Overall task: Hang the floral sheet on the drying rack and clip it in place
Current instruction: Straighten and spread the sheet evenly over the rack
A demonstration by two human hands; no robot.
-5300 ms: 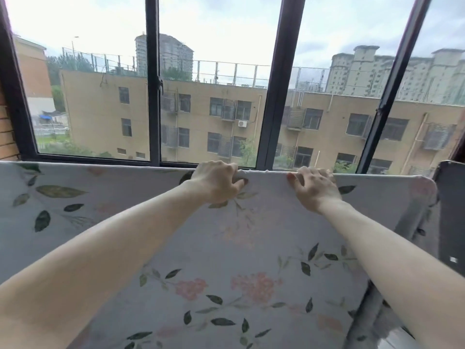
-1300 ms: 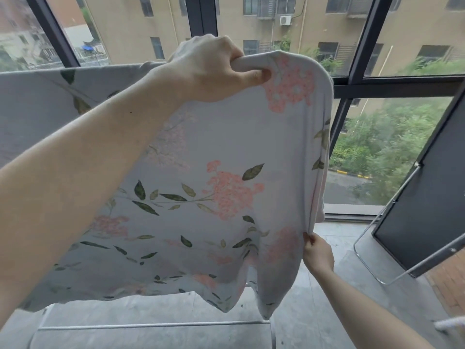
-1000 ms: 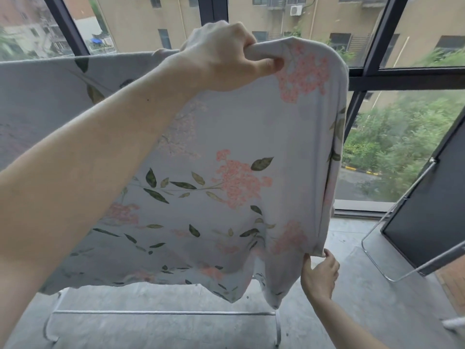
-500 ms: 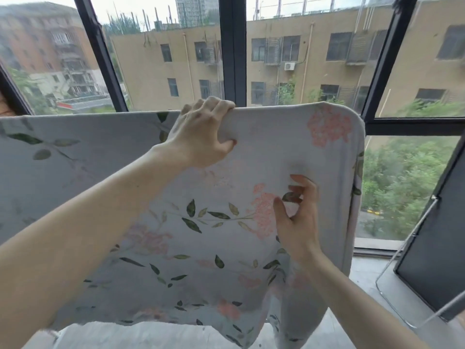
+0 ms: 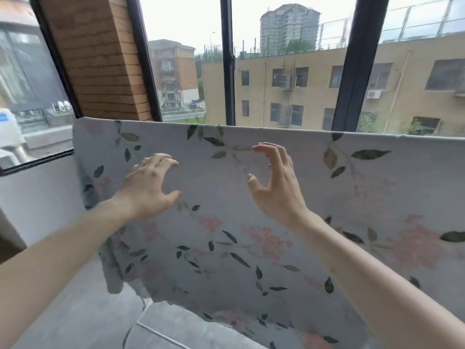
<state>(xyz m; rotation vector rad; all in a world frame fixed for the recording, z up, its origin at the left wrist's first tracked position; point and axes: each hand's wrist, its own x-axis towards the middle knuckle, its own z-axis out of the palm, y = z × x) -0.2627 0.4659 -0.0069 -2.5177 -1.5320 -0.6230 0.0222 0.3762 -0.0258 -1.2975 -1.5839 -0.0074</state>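
a floral sheet (image 5: 251, 235) hangs draped over the top bar of a drying rack, its fold running level along the top edge from the left end off past the right side of view. a person's left hand (image 5: 148, 187) and right hand (image 5: 276, 190) hover in front of the upper cloth, fingers spread and loosely bent, holding nothing; whether any fingertip brushes the fabric cannot be told.

no clip shows anywhere, so the sheet seems to stay up by its own weight alone. with both hands off it, an uneven drape could let the heavier side drag the cloth off the bar, and the bunched left edge suggests the spread there is not yet even. a tug made while smoothing could pull it down the same way.

only a pale rail of the rack (image 5: 151, 328) shows near the grey floor (image 5: 75, 311). behind stands a dark-framed window (image 5: 227, 61), a brick pillar (image 5: 100, 59) at its left, tan apartment blocks beyond.
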